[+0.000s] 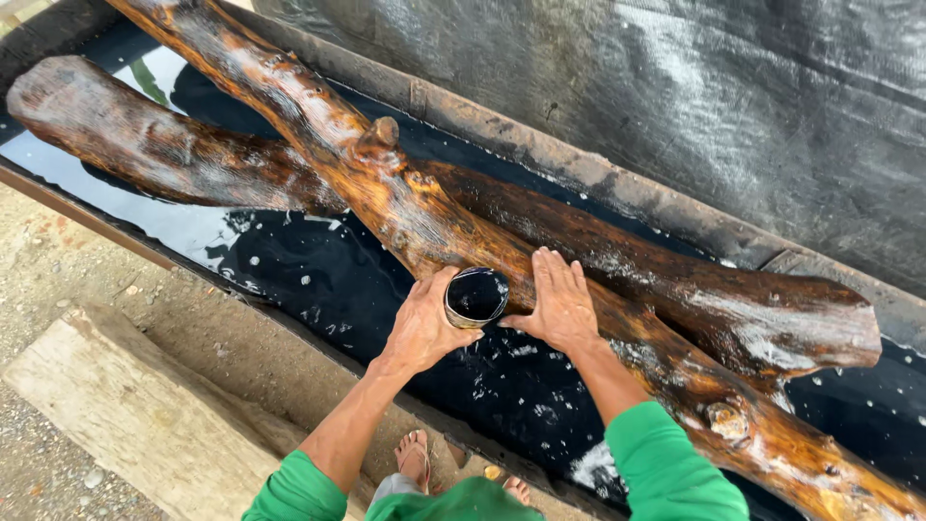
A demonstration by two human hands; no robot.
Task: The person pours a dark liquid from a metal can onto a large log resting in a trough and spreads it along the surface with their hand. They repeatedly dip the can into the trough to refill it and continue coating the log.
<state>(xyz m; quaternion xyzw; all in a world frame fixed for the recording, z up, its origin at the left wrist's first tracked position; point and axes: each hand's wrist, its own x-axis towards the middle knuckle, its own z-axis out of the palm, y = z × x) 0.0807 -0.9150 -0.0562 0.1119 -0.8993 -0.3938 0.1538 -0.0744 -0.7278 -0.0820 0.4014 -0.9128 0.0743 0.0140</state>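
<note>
A long, wet, forked piece of wood lies in a narrow trough filled with dark liquid. My left hand grips a small round can full of the dark liquid, held against the near side of the wood. Beside the can, my right hand rests flat on the wood, fingers spread and palm down. Both arms wear green sleeves.
A black plastic sheet hangs behind the trough. A pale wooden block lies on the gravel ground at lower left. My bare feet in sandals stand by the trough's near rim.
</note>
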